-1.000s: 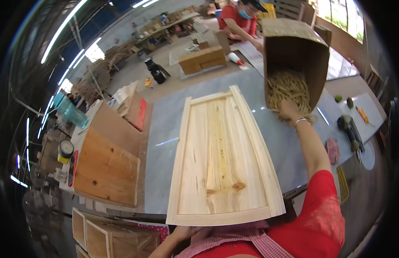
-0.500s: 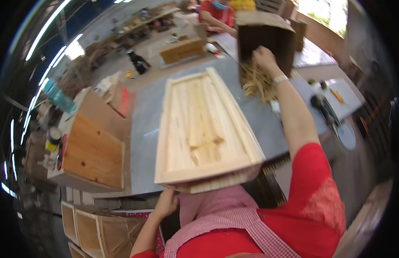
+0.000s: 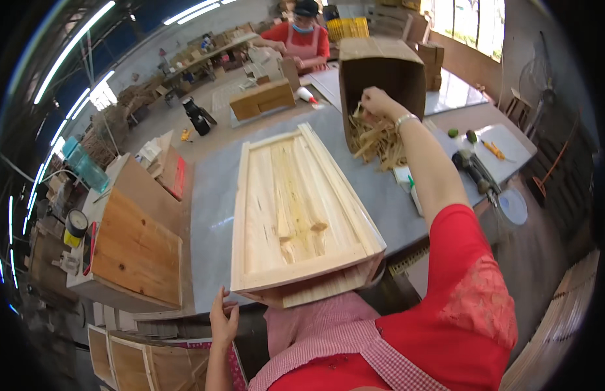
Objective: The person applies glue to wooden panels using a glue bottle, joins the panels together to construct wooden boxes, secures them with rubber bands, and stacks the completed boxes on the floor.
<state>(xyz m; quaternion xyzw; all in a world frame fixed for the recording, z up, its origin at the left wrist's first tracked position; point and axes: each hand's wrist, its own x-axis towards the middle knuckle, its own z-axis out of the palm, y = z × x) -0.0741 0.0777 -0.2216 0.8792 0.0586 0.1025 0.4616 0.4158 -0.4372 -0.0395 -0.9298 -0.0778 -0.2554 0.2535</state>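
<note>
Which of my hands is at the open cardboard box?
Your right hand, at the mouth of the open brown cardboard box; your left hand is beside the pale tapered wooden box.

The left hand (image 3: 223, 317), open with fingers apart, was just beside the near left corner of a tapered pale wooden box (image 3: 299, 208). That box lay between the 2 hands, its far part over a grey tabletop (image 3: 208, 202). The right hand (image 3: 379, 104), fingers bent, reached into an open cardboard box (image 3: 381, 49) at tan strips (image 3: 379, 142); whether it gripped any was unclear. Right of that hand lay a dark handheld tool (image 3: 475, 168); left of it, a red-tipped white bottle (image 3: 305, 94).
</note>
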